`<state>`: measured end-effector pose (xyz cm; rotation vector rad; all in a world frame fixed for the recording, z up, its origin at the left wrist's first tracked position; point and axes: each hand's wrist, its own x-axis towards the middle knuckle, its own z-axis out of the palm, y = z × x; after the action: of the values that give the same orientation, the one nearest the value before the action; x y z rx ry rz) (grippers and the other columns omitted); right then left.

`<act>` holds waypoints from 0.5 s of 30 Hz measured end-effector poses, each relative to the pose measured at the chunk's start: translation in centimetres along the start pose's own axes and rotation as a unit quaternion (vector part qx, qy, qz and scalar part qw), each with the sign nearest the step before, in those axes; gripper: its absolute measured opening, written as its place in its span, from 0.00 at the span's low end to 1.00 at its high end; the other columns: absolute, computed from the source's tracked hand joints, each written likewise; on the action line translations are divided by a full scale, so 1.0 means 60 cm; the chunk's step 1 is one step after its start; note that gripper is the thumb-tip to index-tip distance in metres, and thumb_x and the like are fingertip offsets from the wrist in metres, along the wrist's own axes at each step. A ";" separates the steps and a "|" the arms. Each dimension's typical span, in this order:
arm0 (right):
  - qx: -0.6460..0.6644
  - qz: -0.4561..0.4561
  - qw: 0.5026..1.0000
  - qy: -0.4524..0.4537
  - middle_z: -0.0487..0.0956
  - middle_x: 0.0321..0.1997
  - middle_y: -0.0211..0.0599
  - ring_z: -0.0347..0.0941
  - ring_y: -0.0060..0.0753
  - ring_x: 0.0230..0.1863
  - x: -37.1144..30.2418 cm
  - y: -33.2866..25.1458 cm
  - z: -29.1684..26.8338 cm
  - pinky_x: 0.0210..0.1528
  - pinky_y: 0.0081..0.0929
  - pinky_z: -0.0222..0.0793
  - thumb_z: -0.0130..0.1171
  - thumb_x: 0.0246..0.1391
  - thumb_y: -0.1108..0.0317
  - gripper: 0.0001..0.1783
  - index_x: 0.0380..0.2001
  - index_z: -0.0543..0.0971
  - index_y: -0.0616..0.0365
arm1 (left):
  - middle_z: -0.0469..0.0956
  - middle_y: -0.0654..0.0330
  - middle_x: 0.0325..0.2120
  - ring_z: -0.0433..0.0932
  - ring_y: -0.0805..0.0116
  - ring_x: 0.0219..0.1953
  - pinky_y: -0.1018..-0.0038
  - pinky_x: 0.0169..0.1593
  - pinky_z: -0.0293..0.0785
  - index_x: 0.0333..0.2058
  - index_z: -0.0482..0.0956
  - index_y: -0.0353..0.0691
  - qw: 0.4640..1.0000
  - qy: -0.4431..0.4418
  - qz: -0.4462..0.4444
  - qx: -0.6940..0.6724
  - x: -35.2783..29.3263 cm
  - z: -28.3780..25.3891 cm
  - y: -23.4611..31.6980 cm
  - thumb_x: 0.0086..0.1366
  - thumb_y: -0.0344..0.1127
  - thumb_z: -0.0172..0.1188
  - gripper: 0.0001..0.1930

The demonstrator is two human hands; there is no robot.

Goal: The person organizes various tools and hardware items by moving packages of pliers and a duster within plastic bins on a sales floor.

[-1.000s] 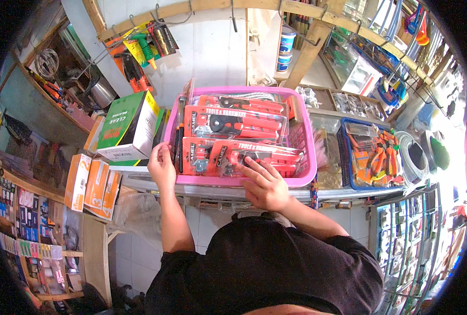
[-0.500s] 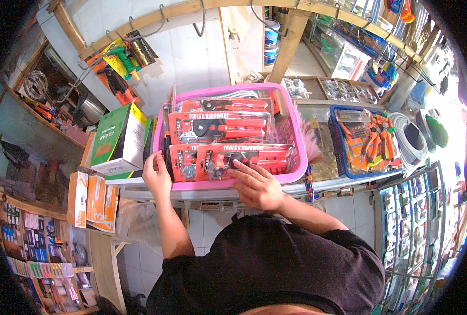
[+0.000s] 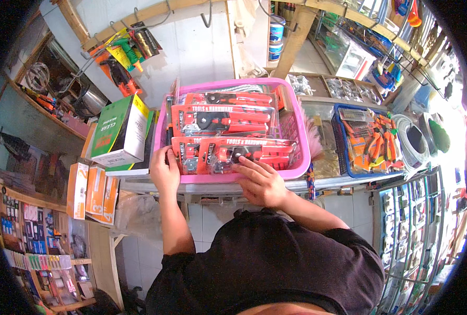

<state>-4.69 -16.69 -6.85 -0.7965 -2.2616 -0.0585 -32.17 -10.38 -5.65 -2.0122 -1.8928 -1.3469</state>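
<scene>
A pink plastic basket [image 3: 303,131] stands on the counter before me, filled with several carded, clear-wrapped hand tools with red handles. My left hand [image 3: 165,170] is closed at its front left corner, fingers bent over the rim beside the packs; part of them is hidden. My right hand [image 3: 261,181] lies over the front rim with fingers stretched out, the tips touching the foremost tool pack [image 3: 252,153]. Another pack [image 3: 225,119] leans behind it, showing a dark round-headed tool with red grips. Farther back in the basket are more packs and some white rope [image 3: 239,88].
Left of the basket stand a green-and-white box [image 3: 119,131] and orange-and-white boxes [image 3: 96,194]. To the right are a blue basket [image 3: 343,163] of orange-handled tools and coiled hose [image 3: 411,139]. A wooden rail with hooks [image 3: 207,20] spans above the counter.
The view has shifted slightly. My left hand has moved a little right, nearer the packs' left edge. My right fingertips still rest on the front pack.
</scene>
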 end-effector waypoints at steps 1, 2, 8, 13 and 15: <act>-0.004 0.000 1.000 -0.007 0.67 0.58 0.38 0.60 0.42 0.62 -0.001 0.001 0.003 0.52 0.41 0.64 0.61 0.34 0.65 0.15 0.31 0.76 0.54 | 0.76 0.53 0.31 0.75 0.54 0.36 0.65 0.40 0.69 0.34 0.75 0.37 1.000 0.003 -0.002 0.003 0.001 -0.003 -0.004 0.61 0.32 0.50 0.08; 0.001 -0.002 1.000 0.003 0.67 0.58 0.38 0.61 0.42 0.61 0.000 0.000 0.003 0.51 0.41 0.65 0.61 0.33 0.66 0.15 0.31 0.76 0.54 | 0.76 0.53 0.31 0.75 0.54 0.36 0.65 0.41 0.69 0.35 0.75 0.36 1.000 0.000 -0.011 -0.010 0.001 -0.004 -0.010 0.61 0.32 0.49 0.08; 0.026 0.015 0.999 0.030 0.74 0.47 0.36 0.67 0.42 0.55 0.016 -0.010 -0.005 0.46 0.36 0.68 0.59 0.32 0.74 0.11 0.27 0.76 0.55 | 0.78 0.55 0.32 0.77 0.67 0.34 0.73 0.38 0.72 0.39 0.75 0.33 0.973 -0.046 -0.147 -0.174 0.012 -0.041 -0.025 0.67 0.34 0.44 0.12; 0.073 0.029 0.996 0.051 0.75 0.39 0.37 0.71 0.44 0.49 0.010 -0.012 -0.001 0.44 0.37 0.68 0.58 0.32 0.80 0.12 0.27 0.76 0.57 | 0.78 0.54 0.32 0.76 0.69 0.33 0.74 0.38 0.71 0.41 0.75 0.36 0.974 -0.005 -0.127 -0.185 0.015 -0.070 -0.058 0.65 0.31 0.48 0.10; 0.082 0.021 0.994 0.065 0.75 0.40 0.35 0.71 0.44 0.48 0.015 -0.011 -0.001 0.42 0.38 0.67 0.59 0.29 0.78 0.17 0.30 0.76 0.57 | 0.78 0.55 0.32 0.76 0.69 0.33 0.74 0.36 0.72 0.40 0.75 0.36 0.970 0.008 -0.137 -0.201 0.012 -0.079 -0.065 0.63 0.31 0.51 0.09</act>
<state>-5.50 -16.75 -6.08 -0.7303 -2.0964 0.0913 -38.04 -11.62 -4.23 -1.9346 -2.0881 -1.9502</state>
